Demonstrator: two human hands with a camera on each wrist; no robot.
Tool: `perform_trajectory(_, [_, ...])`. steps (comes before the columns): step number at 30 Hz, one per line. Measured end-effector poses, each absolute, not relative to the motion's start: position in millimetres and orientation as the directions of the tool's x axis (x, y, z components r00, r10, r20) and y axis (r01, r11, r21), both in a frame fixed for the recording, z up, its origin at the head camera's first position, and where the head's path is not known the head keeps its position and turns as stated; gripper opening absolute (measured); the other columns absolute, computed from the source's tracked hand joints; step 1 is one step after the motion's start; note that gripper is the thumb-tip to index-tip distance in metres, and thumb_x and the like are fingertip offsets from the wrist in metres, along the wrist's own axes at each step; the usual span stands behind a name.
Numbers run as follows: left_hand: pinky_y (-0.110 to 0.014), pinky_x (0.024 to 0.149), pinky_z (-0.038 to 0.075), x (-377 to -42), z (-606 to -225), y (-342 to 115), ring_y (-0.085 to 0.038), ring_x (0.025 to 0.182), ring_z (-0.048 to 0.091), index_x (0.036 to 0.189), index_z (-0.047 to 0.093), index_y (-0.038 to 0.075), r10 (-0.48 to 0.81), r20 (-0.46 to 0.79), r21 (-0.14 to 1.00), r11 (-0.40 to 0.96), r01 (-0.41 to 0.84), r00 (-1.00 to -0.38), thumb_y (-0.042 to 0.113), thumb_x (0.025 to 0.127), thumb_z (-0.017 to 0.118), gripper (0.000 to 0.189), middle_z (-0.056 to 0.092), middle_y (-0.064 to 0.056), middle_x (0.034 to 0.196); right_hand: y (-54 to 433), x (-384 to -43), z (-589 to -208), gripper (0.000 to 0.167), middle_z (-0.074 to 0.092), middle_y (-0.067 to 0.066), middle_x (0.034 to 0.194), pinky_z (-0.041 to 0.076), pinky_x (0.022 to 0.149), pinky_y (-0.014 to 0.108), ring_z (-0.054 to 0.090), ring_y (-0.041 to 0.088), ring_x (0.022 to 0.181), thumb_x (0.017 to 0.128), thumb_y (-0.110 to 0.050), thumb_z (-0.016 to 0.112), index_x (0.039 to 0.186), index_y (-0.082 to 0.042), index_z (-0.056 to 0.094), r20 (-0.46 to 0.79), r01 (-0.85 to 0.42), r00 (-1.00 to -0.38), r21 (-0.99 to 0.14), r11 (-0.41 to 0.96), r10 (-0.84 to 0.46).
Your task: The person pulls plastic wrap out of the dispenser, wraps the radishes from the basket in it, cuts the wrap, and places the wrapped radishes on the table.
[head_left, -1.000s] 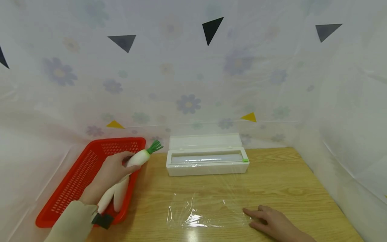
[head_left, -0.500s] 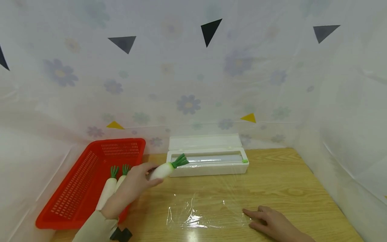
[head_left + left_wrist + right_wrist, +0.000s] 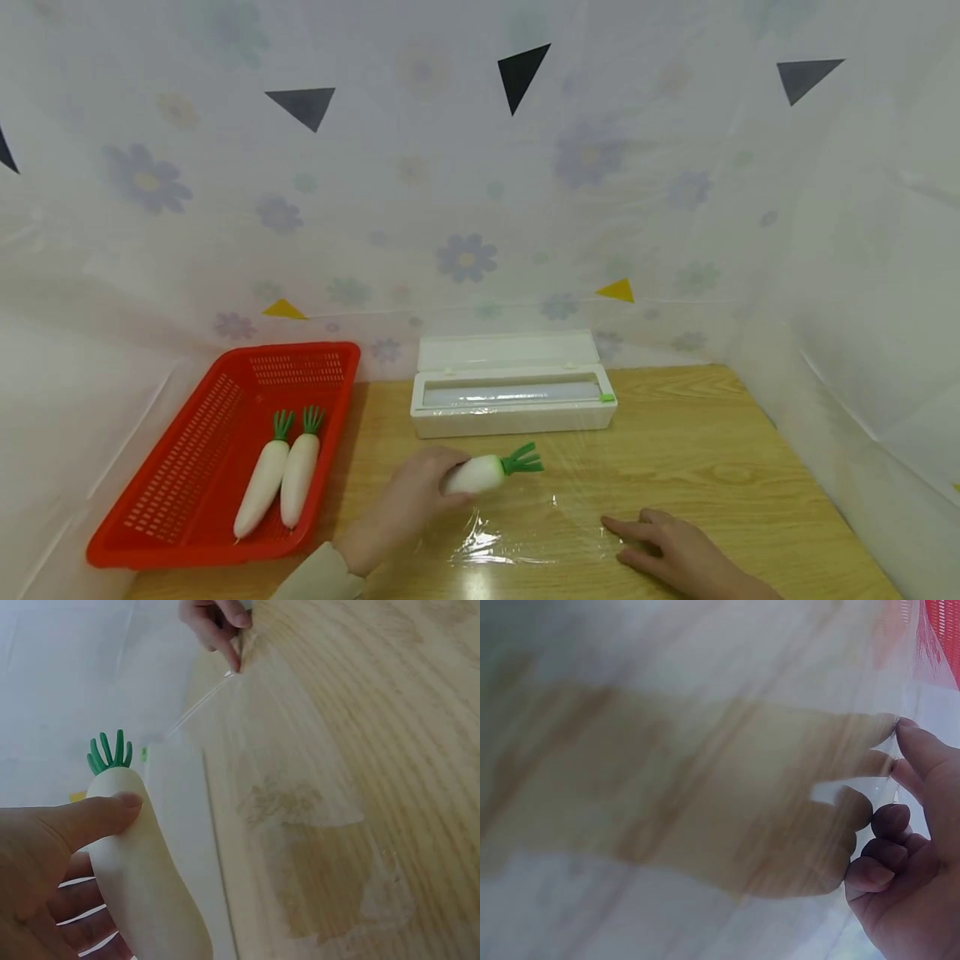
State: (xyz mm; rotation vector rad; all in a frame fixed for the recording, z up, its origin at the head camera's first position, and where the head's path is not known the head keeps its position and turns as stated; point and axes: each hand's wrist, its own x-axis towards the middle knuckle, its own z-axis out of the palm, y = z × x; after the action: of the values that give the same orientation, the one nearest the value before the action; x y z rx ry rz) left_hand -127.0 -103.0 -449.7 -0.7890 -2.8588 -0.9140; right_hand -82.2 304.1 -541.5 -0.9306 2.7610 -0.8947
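Observation:
My left hand grips a white radish with green leaf stubs, thumb on one side and fingers on the other. The left wrist view shows the radish close up, its lower end cut off by the frame. Under it, clear plastic wrap stretches from the white wrap dispenser over the wooden table. My right hand rests at the wrap's right edge. Two of its fingertips touch that edge in the right wrist view, while other fingers are curled in.
A red plastic basket stands at the left with two more white radishes inside. The dispenser's lid is raised at the back, with a small green slider at its right end. Pale patterned sheeting encloses the table.
My left hand has carried the radish out of the basket, rightward and nearer, over the plastic wrap. The two radishes in the basket are now in full view. My right hand stays put.

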Motion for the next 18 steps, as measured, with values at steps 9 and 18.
perform_trajectory(9, [-0.037,0.090,0.056,-123,-474,-71,-0.019,0.103,0.065,0.122,0.073,0.008,0.544,0.179,0.466,0.687,0.558,-0.820,0.021,0.083,0.088,0.043,0.072,-0.004,0.112,305,-83,-542,0.047,0.043,-0.024,0.082,0.038,0.055,0.018,0.036,-0.007,0.065,0.103,-0.040,0.064,0.146,-0.021,0.063,0.095,-0.520,-0.811,-0.568,0.638,-0.577])
perform_trajectory(18, [-0.031,0.090,0.054,-123,-489,-54,-0.015,0.102,0.065,0.123,0.072,0.010,0.595,0.209,0.367,0.688,0.626,-0.776,0.024,0.085,0.086,0.043,0.072,-0.002,0.113,304,-84,-541,0.049,0.045,-0.022,0.082,0.039,0.056,0.019,0.037,-0.005,0.065,0.103,-0.044,0.062,0.148,-0.023,0.061,0.032,-0.469,-0.824,-0.596,0.651,-0.565])
